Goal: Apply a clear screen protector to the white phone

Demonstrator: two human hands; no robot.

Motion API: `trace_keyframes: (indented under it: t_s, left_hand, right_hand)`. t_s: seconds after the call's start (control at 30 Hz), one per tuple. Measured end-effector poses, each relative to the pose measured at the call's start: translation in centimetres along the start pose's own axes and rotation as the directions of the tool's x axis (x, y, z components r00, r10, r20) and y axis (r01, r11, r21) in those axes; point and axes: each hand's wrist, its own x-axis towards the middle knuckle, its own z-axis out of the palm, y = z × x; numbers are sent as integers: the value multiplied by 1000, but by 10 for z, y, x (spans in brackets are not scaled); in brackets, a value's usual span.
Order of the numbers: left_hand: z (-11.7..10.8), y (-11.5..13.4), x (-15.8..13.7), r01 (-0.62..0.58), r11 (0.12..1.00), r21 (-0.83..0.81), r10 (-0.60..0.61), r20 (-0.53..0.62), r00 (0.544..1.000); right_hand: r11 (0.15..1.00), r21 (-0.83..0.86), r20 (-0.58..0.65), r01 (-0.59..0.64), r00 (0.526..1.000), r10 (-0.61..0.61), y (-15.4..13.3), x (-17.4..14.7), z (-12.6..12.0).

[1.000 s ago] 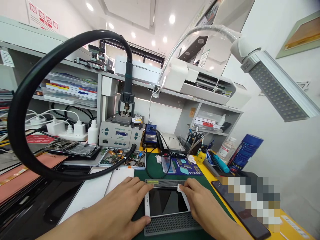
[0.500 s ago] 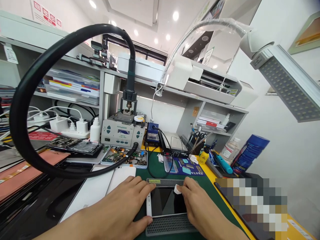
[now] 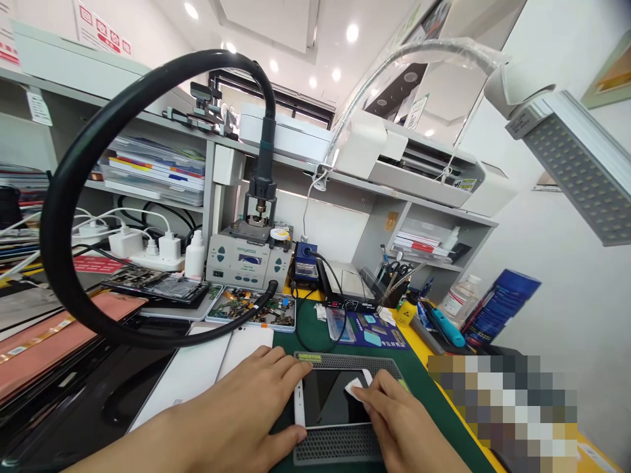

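Both forearms are cut off by the bottom edge. The left hand point(image 3: 269, 394) lies palm down, thumb and forefinger spread wide at two corners of a white-framed phone point(image 3: 328, 401). The right hand point(image 3: 387, 407) bends in from the other side, fingertips pinched on a white wipe point(image 3: 353, 386) against the dark screen; it hides the phone's lower right corner. The phone lies face up on a grey perforated pad point(image 3: 340, 448), on a green mat point(image 3: 428, 407) over the yellow table point(image 3: 418, 343). To the right, a pixelated block point(image 3: 503, 407) covers whatever lies there.

Farther back, a shallow tray point(image 3: 295, 316) holds a jumble of small circuit boards and parts, partly crossed by a thick black hose point(image 3: 62, 276). Right of it, a dark holder point(image 3: 400, 288) carries scissors and slim tools, some hard to make out. A clear bottle point(image 3: 459, 297) stands beyond. On the left shelf, transparent boxes point(image 3: 160, 192) contain stacked papers; the lamp point(image 3: 582, 164) runs out of view at right.
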Motion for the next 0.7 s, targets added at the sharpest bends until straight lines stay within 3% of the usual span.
trace_keyframes:
  t_s: [0.17,0.33,0.5,0.7]
  left_hand:
    - [0,0,-1,-18,1000,7,18,-9,1000]
    - [-1,1,-1,-11,1000,13,11,-4,1000]
    - [-1,0,-1,-22,1000,20,22,-4,1000]
    - [-1,0,-1,-26,999,21,27,-28,999]
  right_hand:
    - [998,-11,-37,-68,997,67,3,-2,-2]
    - [998,-58,-97,6,995,-11,9,-3,1]
    - [988,-78,-210,-131,971,112,19,8,0]
    - [975,-192,-95,-115,991,98,17,13,3]
